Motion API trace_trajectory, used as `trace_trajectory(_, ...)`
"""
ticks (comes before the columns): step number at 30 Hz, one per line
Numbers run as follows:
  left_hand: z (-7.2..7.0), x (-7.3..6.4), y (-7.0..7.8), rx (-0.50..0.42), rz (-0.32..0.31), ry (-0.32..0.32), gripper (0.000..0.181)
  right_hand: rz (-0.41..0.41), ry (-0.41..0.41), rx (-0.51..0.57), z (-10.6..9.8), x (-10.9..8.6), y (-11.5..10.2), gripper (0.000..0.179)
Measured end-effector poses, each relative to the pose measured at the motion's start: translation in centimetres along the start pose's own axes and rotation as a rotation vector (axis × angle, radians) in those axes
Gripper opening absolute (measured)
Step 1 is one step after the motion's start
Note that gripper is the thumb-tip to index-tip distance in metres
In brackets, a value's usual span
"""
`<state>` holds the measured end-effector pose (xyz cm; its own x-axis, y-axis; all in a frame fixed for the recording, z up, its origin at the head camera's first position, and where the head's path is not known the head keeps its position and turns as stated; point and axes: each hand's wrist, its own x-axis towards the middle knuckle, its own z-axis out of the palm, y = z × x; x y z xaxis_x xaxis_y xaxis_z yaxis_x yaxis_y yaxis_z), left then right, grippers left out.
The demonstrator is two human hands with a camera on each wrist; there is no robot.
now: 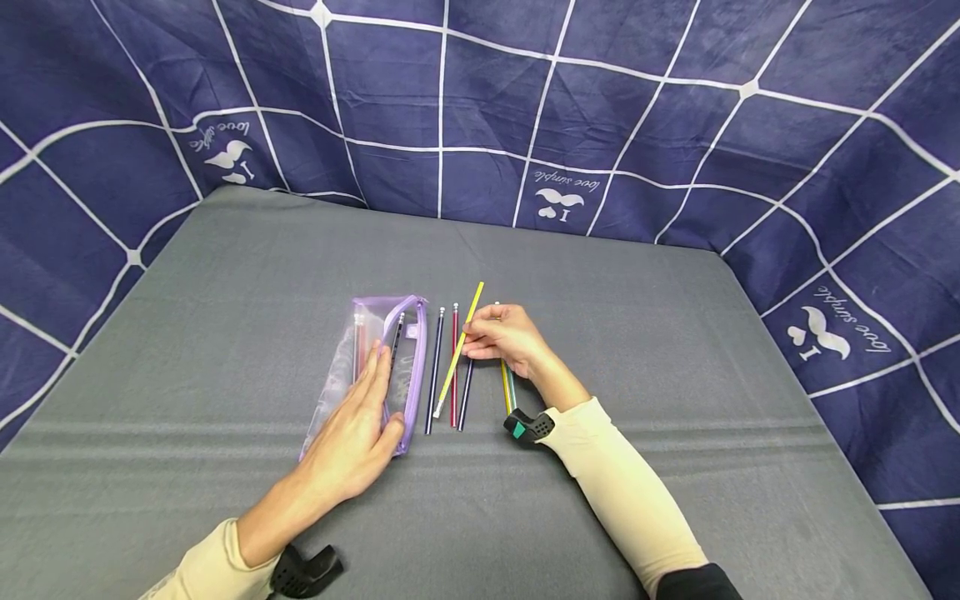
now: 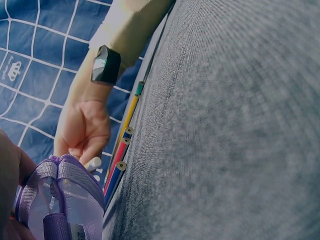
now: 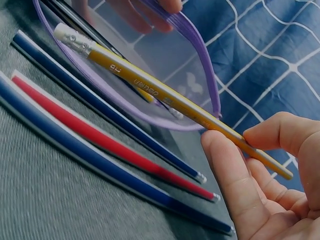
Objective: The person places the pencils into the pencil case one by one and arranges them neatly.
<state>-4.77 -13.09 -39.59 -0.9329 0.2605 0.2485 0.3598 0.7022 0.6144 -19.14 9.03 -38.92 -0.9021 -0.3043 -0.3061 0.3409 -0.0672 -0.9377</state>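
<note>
My right hand (image 1: 506,340) pinches a yellow pencil (image 1: 457,367) between thumb and fingers. The pencil is tilted over the mat, its white eraser (image 3: 65,34) toward me. My left hand (image 1: 352,433) rests with straight fingers on a see-through mesh pencil case (image 1: 414,375) with a purple zipper edge. Its mouth gapes on the right side. A black pencil (image 1: 397,337) and reddish pencils (image 1: 360,350) show inside it. Between the hands lie a blue pencil (image 1: 435,371), a red pencil (image 1: 454,400) and another dark blue pencil (image 1: 466,396).
Under my right wrist lie a yellow pencil (image 1: 506,387) and a green pencil (image 1: 512,390), partly hidden by the hand. Everything lies on a grey cloth surface (image 1: 637,333). A blue cloth with white lines (image 1: 480,100) hangs behind and around the sides.
</note>
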Motion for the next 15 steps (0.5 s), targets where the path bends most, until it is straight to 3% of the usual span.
trace_trajectory(15,0.0,0.0,0.0,-0.001,0.002,0.0,0.079,-0.016,-0.06,0.017,2.8,0.2,0.5,0.013)
